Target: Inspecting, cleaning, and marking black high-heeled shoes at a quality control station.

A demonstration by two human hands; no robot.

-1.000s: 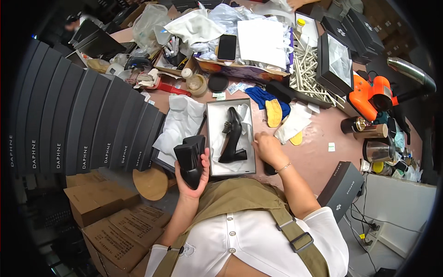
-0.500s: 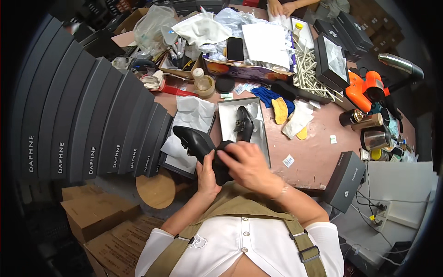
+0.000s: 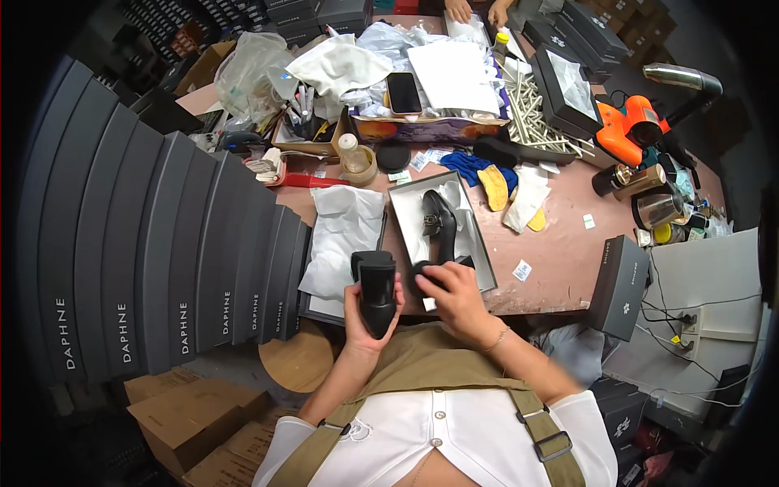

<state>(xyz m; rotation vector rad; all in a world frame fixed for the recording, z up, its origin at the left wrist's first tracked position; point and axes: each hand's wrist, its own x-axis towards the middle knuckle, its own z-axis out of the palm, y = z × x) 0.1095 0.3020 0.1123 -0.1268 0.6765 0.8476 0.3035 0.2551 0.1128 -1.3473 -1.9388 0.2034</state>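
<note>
A black heeled shoe point(image 3: 377, 294) is upright in my left hand point(image 3: 355, 325), its heel end away from me and its pointed toe toward me. To its right, apart from the shoe, my right hand point(image 3: 462, 302) is closed on a dark rounded pad point(image 3: 419, 278); a small white piece point(image 3: 429, 304) shows just below it. Beyond the right hand, a matching black shoe point(image 3: 442, 223) with a metal buckle lies in an open grey shoebox point(image 3: 480, 235) lined in white. White tissue paper point(image 3: 341, 223) covers another box part on the left.
Tall stacks of dark shoeboxes point(image 3: 162, 260) rise on my left. A phone point(image 3: 403, 93), white sticks point(image 3: 527, 109), blue cloth point(image 3: 475, 169), yellow pads point(image 3: 492, 188) and an orange heat tool point(image 3: 629, 130) occupy the far table. Another person's hands point(image 3: 479, 11) work there.
My left hand has turned the shoe so its toe points toward me instead of away. My right hand has left the shoe's heel end and moved right with the dark pad.
</note>
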